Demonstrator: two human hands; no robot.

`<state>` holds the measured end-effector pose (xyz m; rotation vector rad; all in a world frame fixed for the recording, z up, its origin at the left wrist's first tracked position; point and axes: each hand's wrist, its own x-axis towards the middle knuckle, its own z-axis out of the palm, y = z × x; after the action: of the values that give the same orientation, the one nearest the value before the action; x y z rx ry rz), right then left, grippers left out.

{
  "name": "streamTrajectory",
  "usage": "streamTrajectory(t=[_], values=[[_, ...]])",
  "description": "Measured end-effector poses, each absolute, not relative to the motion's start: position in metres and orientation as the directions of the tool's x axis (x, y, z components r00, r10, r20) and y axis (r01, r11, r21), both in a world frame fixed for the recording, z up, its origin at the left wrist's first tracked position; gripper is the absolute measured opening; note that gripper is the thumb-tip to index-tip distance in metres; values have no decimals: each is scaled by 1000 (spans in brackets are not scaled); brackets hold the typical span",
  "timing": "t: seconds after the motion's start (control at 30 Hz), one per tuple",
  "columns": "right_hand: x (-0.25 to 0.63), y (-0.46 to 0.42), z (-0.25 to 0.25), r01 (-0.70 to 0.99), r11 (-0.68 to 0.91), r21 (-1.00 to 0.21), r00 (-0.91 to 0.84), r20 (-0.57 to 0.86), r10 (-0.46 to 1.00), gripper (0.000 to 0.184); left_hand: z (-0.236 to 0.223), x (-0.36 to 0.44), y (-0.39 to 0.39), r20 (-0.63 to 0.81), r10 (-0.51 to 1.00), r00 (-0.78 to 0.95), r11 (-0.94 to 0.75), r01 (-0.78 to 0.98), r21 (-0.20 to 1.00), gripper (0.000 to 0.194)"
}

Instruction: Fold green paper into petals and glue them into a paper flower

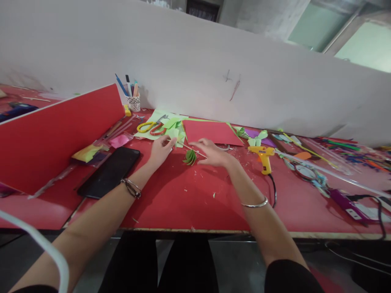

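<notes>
My left hand (161, 151) pinches the left end of a thin pale stick (198, 154), which slants down to the right above the red tabletop. At the stick's other end is my right hand (212, 154), its fingers apart; whether they touch the stick I cannot tell. Between the hands, just below the stick, sits a small curled green paper piece (190, 157) with leaf-like strips. Behind my hands lie a red paper sheet (214, 132), light green paper (159, 118) and scissors with yellow and orange handles (157, 128).
A yellow glue gun (263, 158) stands to the right, its cord trailing toward me. On the left are a black phone (110, 173), a leaning red board (67, 134) and a pen cup (133, 102). Colourful sticks (351, 148) and a purple device (348, 205) lie farther right.
</notes>
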<state>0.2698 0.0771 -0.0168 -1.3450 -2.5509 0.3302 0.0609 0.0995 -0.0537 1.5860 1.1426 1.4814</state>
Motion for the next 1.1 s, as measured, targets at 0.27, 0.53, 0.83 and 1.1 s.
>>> streamTrajectory(t=[0.27,0.53,0.83,1.1], values=[[242,92,-32,747,633,-203,-649,-22,760,34,-54,61,100,410,912,-8,-397,233,888,28],[252,97,-33,727,614,-308,-615,108,781,19,-56,60,100,446,895,21,-430,304,850,28],[276,81,-44,210,190,-959,-260,132,956,28,-60,62,99,494,857,149,-510,392,766,21],[279,66,-58,-187,-21,-982,-172,12,985,32,-64,67,93,498,819,284,-572,462,678,23]])
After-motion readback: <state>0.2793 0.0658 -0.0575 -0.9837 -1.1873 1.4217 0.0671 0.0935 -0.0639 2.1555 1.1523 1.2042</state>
